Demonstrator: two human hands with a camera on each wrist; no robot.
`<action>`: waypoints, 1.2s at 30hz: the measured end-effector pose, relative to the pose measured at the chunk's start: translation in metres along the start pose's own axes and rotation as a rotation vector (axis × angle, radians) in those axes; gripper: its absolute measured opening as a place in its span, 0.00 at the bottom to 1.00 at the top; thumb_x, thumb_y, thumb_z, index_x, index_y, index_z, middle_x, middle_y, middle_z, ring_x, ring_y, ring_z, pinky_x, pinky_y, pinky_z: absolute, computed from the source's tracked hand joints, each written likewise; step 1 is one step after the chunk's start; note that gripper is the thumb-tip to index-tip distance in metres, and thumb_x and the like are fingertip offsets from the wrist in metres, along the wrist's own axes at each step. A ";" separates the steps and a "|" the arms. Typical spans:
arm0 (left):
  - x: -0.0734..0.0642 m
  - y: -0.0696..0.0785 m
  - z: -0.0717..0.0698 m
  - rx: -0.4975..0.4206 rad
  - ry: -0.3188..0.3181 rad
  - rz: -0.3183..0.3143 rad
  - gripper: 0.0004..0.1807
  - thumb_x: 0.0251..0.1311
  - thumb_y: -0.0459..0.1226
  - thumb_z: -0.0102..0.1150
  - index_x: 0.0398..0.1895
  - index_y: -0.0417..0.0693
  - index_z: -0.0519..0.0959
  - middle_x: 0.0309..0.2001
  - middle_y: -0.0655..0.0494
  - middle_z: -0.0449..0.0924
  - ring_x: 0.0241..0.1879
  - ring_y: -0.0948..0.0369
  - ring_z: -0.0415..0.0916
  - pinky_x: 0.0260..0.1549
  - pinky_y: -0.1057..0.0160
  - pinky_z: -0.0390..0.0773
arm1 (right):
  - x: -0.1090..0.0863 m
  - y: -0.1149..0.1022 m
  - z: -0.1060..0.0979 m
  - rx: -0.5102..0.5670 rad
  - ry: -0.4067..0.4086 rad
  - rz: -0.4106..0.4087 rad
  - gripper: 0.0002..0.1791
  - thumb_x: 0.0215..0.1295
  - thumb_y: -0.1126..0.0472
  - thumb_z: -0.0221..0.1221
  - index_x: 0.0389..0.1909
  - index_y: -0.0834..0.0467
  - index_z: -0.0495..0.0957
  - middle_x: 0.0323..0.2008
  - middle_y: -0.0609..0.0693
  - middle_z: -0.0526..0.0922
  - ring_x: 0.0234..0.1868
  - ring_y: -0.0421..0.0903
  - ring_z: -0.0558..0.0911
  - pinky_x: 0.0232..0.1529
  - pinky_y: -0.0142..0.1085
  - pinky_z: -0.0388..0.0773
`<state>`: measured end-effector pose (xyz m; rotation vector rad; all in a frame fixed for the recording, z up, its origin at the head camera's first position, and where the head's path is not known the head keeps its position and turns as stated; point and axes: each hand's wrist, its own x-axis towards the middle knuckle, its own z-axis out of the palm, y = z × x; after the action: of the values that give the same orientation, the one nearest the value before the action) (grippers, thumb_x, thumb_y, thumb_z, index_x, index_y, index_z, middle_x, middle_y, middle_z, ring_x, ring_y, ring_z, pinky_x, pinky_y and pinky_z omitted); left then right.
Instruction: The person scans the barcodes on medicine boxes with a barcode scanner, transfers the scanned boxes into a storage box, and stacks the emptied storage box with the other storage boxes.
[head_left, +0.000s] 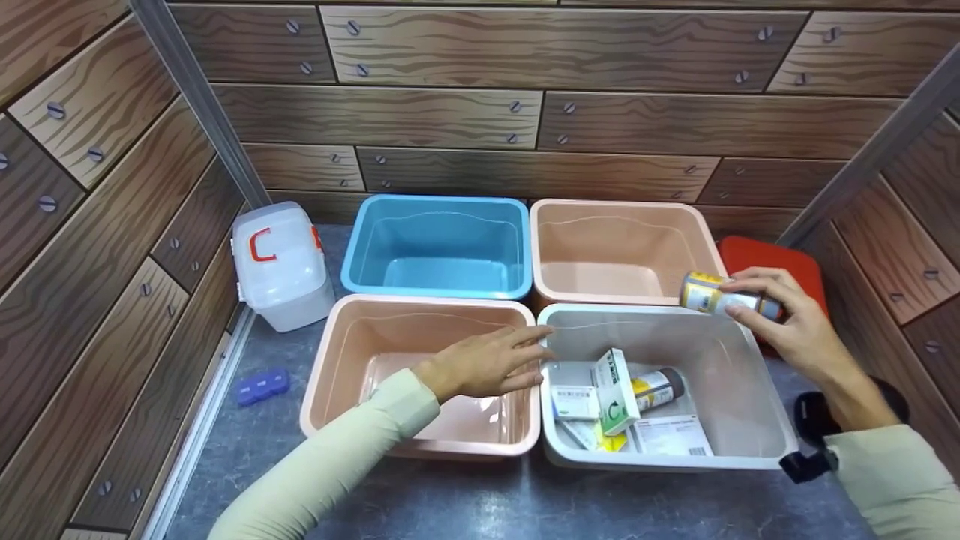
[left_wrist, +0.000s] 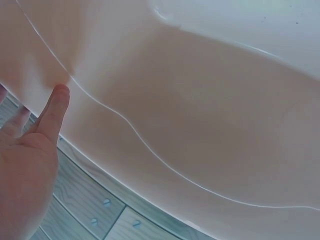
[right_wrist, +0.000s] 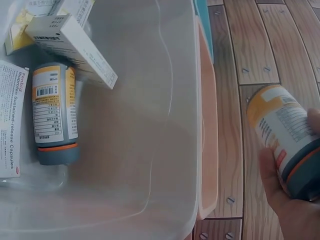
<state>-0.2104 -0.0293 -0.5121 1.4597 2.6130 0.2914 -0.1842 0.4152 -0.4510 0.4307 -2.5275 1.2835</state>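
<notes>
My right hand [head_left: 787,319] grips a grey bottle [head_left: 705,294] with a yellow and white label, above the back right rim of the grey bin [head_left: 739,352]. In the right wrist view the bottle [right_wrist: 285,130] lies between thumb and fingers. Inside the grey bin are a similar bottle [right_wrist: 55,110], an upright green-and-white medicine box [head_left: 616,390] and several flat boxes, one a white capsule box [head_left: 671,435]. With fingers extended, my left hand [head_left: 487,362] hovers over the right side of the front pink bin [head_left: 322,375], fingertips near the rim beside the grey bin.
Behind stand a blue bin [head_left: 435,244] and another pink bin [head_left: 622,240]. To the left are a clear white case [head_left: 281,262] with a red handle and a blue pill organizer [head_left: 262,386]. A red object [head_left: 780,262] lies at right. Wood-patterned walls enclose the space.
</notes>
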 end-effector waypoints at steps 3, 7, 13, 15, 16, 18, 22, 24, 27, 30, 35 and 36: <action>0.000 -0.001 0.000 -0.001 -0.006 -0.005 0.28 0.87 0.57 0.41 0.82 0.62 0.69 0.89 0.55 0.54 0.83 0.48 0.64 0.80 0.47 0.70 | -0.003 0.003 -0.002 -0.022 0.017 0.042 0.19 0.67 0.74 0.70 0.59 0.66 0.85 0.61 0.37 0.75 0.59 0.37 0.71 0.48 0.17 0.75; 0.000 -0.001 0.001 0.000 -0.003 -0.003 0.28 0.87 0.57 0.41 0.82 0.62 0.69 0.89 0.54 0.54 0.83 0.48 0.64 0.80 0.48 0.70 | -0.007 0.006 -0.006 -0.039 0.028 0.052 0.19 0.67 0.73 0.71 0.59 0.65 0.85 0.66 0.35 0.74 0.61 0.36 0.72 0.49 0.16 0.75; 0.000 -0.001 0.002 0.000 0.004 0.006 0.28 0.87 0.57 0.40 0.82 0.62 0.69 0.89 0.53 0.54 0.82 0.48 0.65 0.80 0.48 0.70 | -0.017 0.015 -0.010 -0.010 0.120 0.006 0.15 0.61 0.81 0.71 0.48 0.69 0.88 0.66 0.41 0.79 0.64 0.35 0.75 0.57 0.18 0.71; -0.001 -0.001 0.001 -0.003 0.002 0.000 0.28 0.87 0.57 0.41 0.82 0.63 0.69 0.89 0.54 0.54 0.82 0.48 0.65 0.79 0.48 0.70 | -0.022 0.019 -0.011 -0.019 0.154 0.014 0.16 0.60 0.81 0.71 0.49 0.70 0.88 0.65 0.41 0.80 0.64 0.35 0.75 0.57 0.18 0.70; -0.001 -0.001 0.001 -0.004 0.004 -0.004 0.28 0.87 0.57 0.41 0.82 0.63 0.69 0.89 0.55 0.54 0.82 0.48 0.65 0.79 0.48 0.71 | -0.023 0.021 -0.011 -0.021 0.170 0.026 0.16 0.61 0.81 0.71 0.49 0.70 0.88 0.64 0.41 0.80 0.64 0.34 0.75 0.57 0.18 0.70; -0.002 -0.001 0.001 -0.006 0.006 -0.011 0.28 0.87 0.57 0.42 0.82 0.64 0.69 0.89 0.55 0.54 0.82 0.49 0.65 0.78 0.48 0.72 | -0.026 0.024 -0.012 -0.021 0.200 0.054 0.16 0.63 0.79 0.71 0.51 0.70 0.88 0.63 0.39 0.81 0.64 0.34 0.75 0.55 0.18 0.70; -0.002 -0.001 0.002 -0.005 0.015 -0.010 0.28 0.87 0.56 0.42 0.82 0.64 0.69 0.88 0.55 0.55 0.82 0.49 0.65 0.78 0.48 0.73 | -0.033 0.030 -0.014 -0.008 0.245 0.081 0.13 0.65 0.79 0.69 0.50 0.72 0.88 0.62 0.37 0.82 0.64 0.35 0.76 0.55 0.18 0.71; -0.002 -0.001 0.002 -0.001 0.018 -0.004 0.28 0.87 0.56 0.42 0.82 0.63 0.69 0.88 0.55 0.55 0.81 0.49 0.66 0.77 0.47 0.73 | -0.037 0.033 -0.015 0.010 0.267 0.099 0.14 0.64 0.80 0.69 0.50 0.73 0.88 0.62 0.37 0.83 0.62 0.35 0.78 0.54 0.18 0.73; -0.002 -0.001 0.003 0.007 0.021 0.002 0.28 0.87 0.56 0.43 0.82 0.63 0.69 0.88 0.54 0.55 0.80 0.48 0.68 0.76 0.47 0.75 | -0.043 0.040 -0.017 0.043 0.307 0.142 0.15 0.65 0.80 0.69 0.52 0.75 0.87 0.62 0.38 0.85 0.61 0.36 0.80 0.51 0.17 0.76; -0.002 -0.001 0.003 0.015 0.022 0.003 0.27 0.87 0.56 0.43 0.82 0.62 0.69 0.88 0.53 0.56 0.79 0.47 0.70 0.75 0.47 0.76 | -0.051 0.049 -0.017 0.097 0.362 0.211 0.16 0.67 0.78 0.68 0.55 0.76 0.85 0.60 0.39 0.87 0.60 0.36 0.81 0.50 0.18 0.77; -0.001 -0.002 0.004 0.004 0.017 -0.001 0.27 0.87 0.56 0.42 0.82 0.63 0.69 0.88 0.54 0.55 0.79 0.46 0.70 0.76 0.46 0.75 | -0.068 0.068 -0.010 0.361 0.530 0.407 0.17 0.67 0.75 0.70 0.57 0.69 0.88 0.53 0.39 0.91 0.56 0.35 0.83 0.48 0.19 0.79; -0.001 -0.002 0.004 0.001 0.016 -0.003 0.27 0.87 0.56 0.42 0.82 0.63 0.69 0.88 0.54 0.55 0.79 0.46 0.70 0.75 0.46 0.76 | -0.072 0.072 -0.007 0.446 0.565 0.449 0.18 0.68 0.75 0.70 0.57 0.67 0.88 0.51 0.39 0.92 0.53 0.36 0.84 0.46 0.19 0.80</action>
<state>-0.2101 -0.0307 -0.5167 1.4601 2.6277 0.3021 -0.1448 0.4710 -0.5264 -0.4015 -1.9069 1.8205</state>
